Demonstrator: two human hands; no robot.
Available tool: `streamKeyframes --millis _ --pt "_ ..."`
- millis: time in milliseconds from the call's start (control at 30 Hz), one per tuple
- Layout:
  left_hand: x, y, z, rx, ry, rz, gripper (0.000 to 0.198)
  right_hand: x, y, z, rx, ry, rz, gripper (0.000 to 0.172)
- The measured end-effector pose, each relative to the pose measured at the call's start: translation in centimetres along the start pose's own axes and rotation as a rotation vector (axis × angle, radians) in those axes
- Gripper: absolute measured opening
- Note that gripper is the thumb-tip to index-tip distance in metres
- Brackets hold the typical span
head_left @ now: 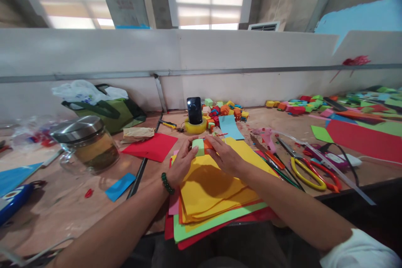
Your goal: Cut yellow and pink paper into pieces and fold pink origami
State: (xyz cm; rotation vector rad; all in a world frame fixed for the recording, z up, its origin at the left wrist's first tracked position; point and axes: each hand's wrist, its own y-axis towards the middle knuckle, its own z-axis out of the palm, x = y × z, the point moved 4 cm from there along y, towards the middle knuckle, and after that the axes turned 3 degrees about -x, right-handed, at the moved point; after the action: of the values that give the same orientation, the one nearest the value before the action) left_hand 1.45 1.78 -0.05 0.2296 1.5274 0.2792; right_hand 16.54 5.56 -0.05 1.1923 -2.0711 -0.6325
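A small folded paper box with light green and orange faces (198, 147) is between my two hands, above a stack of coloured paper (216, 188). My left hand (184, 161) grips its left side, thumb on the near green face. From the right, my right hand (226, 155) presses its fingers against the orange side. A thin pinkish stick or strip (216, 135) shows just beyond the box; whether a finger touches it I cannot tell. Yellow sheets top the stack, with green, red, orange and pink edges showing beneath.
Behind stand a phone (194, 110) on a yellow tape roll (195, 127) and several small paper boxes (224, 110). Scissors (306, 169), a pink glue gun (268, 138) and pens lie right. A glass teapot (89, 144), green bag (109, 113) and red paper (153, 146) lie left.
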Motion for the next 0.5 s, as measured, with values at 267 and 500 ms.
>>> streamKeyframes --millis 267,500 --pt "0.85 0.10 -0.13 0.022 -0.133 -0.072 0.044 -0.07 0.18 -0.62 -0.036 0.138 -0.026 0.042" --pt "0.56 0.00 0.18 0.056 -0.188 -0.073 0.041 0.24 0.16 -0.60 -0.051 0.172 -0.039 0.042"
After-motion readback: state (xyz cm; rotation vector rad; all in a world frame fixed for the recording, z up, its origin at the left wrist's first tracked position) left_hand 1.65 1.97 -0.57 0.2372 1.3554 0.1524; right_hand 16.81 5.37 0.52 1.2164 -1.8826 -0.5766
